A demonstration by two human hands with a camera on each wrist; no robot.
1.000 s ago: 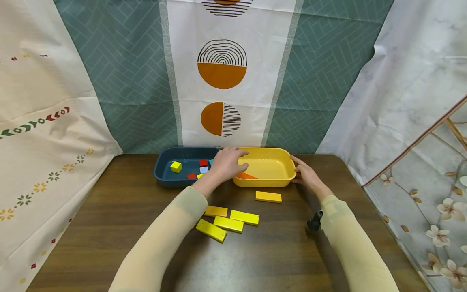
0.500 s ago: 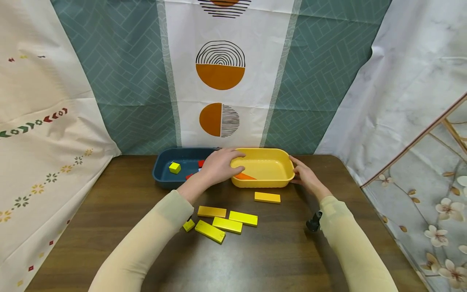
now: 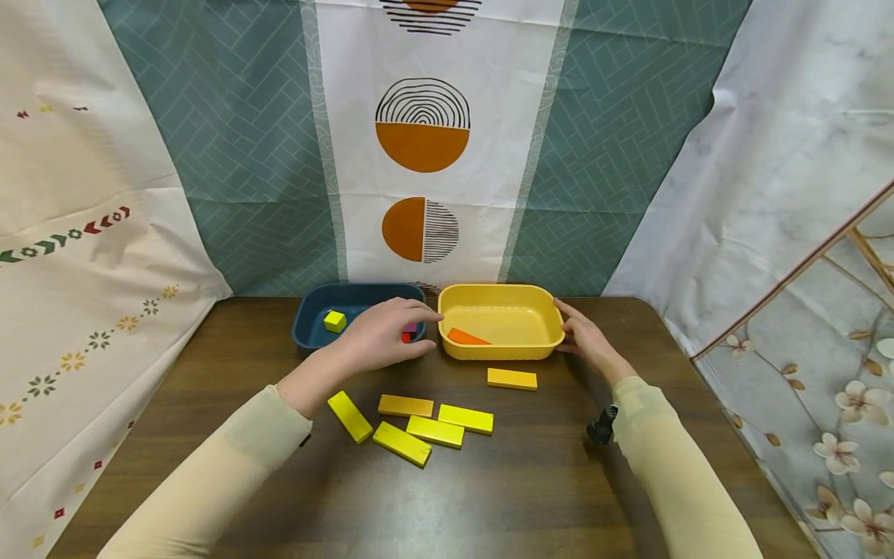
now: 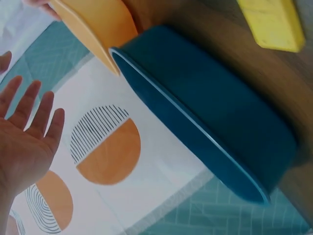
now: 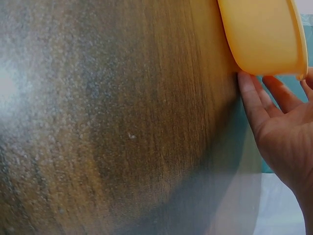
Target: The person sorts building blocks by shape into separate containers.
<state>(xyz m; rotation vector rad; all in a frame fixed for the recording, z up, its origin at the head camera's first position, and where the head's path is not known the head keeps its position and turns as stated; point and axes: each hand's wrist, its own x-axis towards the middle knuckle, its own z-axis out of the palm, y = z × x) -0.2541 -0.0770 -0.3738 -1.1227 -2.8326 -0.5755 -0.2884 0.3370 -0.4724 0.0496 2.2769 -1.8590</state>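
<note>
My left hand hovers over the front right part of the dark blue tray, holding nothing. In the left wrist view its fingers are spread, apart from the blue tray's wall. With its fingertips, my right hand touches the right end of the yellow tray; the right wrist view shows those fingers extended against the tray's end. An orange block lies inside the yellow tray at its front left. A yellow cube sits in the blue tray, and my left hand hides part of its contents.
Several yellow blocks and an amber block lie on the wooden table. Another amber block lies just in front of the yellow tray. A patterned curtain hangs behind the trays.
My left hand has moved left and nearer to me, away from the yellow tray. A yellow block that my left arm covered now shows fully. The right hand stays at the yellow tray.
</note>
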